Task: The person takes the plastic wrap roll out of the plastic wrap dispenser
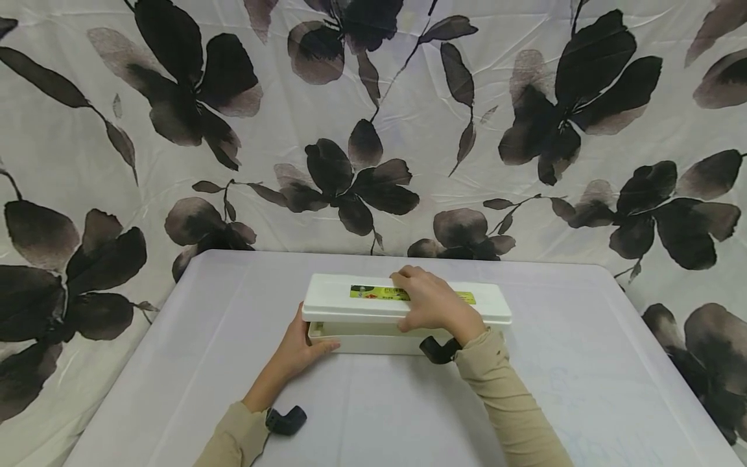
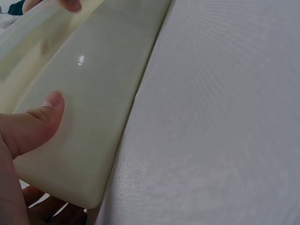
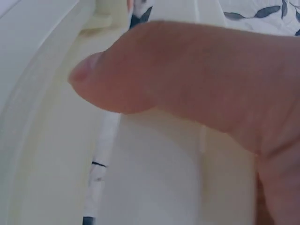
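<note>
A long white plastic box stands across the middle of the table, its lid [image 1: 329, 299] raised at the front above the base [image 1: 379, 344]. The lid bears a yellow-green label [image 1: 379, 293], partly covered by my right hand [image 1: 436, 303]. That hand grips the lid across its width, thumb at the front edge and fingers over the far side. My left hand [image 1: 296, 350] holds the left end of the base, with the thumb [image 2: 40, 122] on its front wall and the other fingers around the end. In the right wrist view, the right thumb [image 3: 154, 70] lies against the lid's edge.
A white cloth covers the table [image 1: 233, 292]. Behind it hangs a white curtain [image 1: 443, 149] with dark flowers. Black wrist cameras stick out at the left wrist [image 1: 286, 420] and the right wrist [image 1: 439, 350], the latter close in front of the box.
</note>
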